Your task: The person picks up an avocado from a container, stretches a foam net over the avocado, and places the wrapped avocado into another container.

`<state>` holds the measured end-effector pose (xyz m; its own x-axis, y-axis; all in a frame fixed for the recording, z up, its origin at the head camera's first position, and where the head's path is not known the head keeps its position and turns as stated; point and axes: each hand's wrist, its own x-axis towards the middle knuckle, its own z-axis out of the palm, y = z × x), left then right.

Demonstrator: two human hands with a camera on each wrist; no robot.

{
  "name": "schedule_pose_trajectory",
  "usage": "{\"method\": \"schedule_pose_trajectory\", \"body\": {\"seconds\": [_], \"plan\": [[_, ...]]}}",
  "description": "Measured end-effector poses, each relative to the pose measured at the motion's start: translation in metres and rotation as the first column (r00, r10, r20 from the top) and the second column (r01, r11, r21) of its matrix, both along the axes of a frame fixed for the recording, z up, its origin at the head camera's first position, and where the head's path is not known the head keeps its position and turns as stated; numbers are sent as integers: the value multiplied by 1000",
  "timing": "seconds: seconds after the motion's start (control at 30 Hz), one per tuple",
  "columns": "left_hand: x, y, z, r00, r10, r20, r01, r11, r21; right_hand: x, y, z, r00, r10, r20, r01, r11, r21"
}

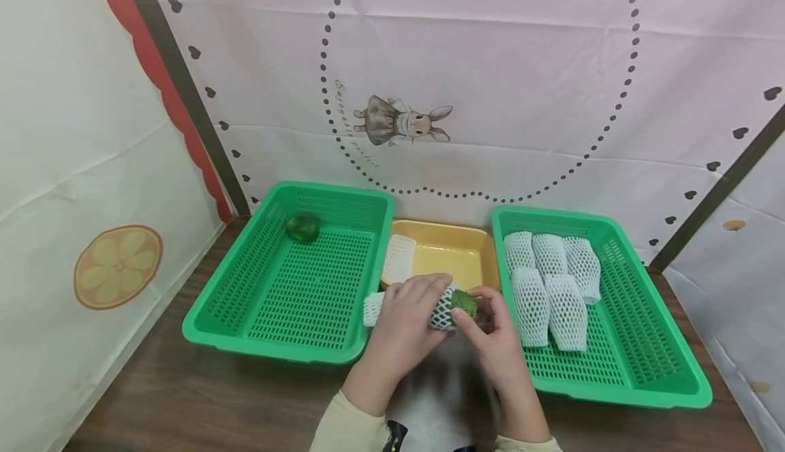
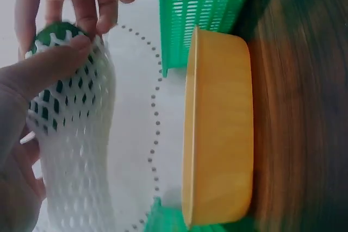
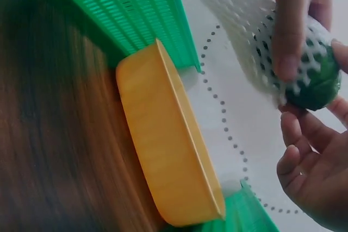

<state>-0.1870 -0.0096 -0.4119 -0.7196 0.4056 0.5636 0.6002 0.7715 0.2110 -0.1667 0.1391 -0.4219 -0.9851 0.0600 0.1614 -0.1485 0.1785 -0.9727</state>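
A round, dark green fruit sits partway inside a white foam net sleeve, its glossy end bare on the right. My left hand grips the sleeve around the fruit, and the sleeve's loose tail extends to the left. In the left wrist view, that thumb lies over the mesh near its opening. With thumb and fingers, my right hand holds the bare end of the fruit. Both hands are held in front of a yellow bin.
Another dark green fruit lies in the left green basket. One flat foam sleeve leans inside the yellow bin. Several sleeved items lie in the right green basket. A printed cloth hangs behind the wooden table.
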Motion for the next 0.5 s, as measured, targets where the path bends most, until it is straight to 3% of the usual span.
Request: {"method": "schedule_pose_trajectory", "body": {"seconds": [0.1,0.17,0.33,0.5], "plan": [[0,5,3,999,-16,-49,13,997,-75,-1,0,-3,999,14,32,-14,1000,-5],[3,4,7,999,-23,-33,20,996,-90,-1,2,-4,997,8,72,-4,998,-55],[7,-14,20,998,64,26,-62,996,-70,3,15,4,983,-30,183,65,980,-188],[8,-24,19,996,84,20,-81,991,-107,7,21,12,975,46,217,-8,985,-172]]}}
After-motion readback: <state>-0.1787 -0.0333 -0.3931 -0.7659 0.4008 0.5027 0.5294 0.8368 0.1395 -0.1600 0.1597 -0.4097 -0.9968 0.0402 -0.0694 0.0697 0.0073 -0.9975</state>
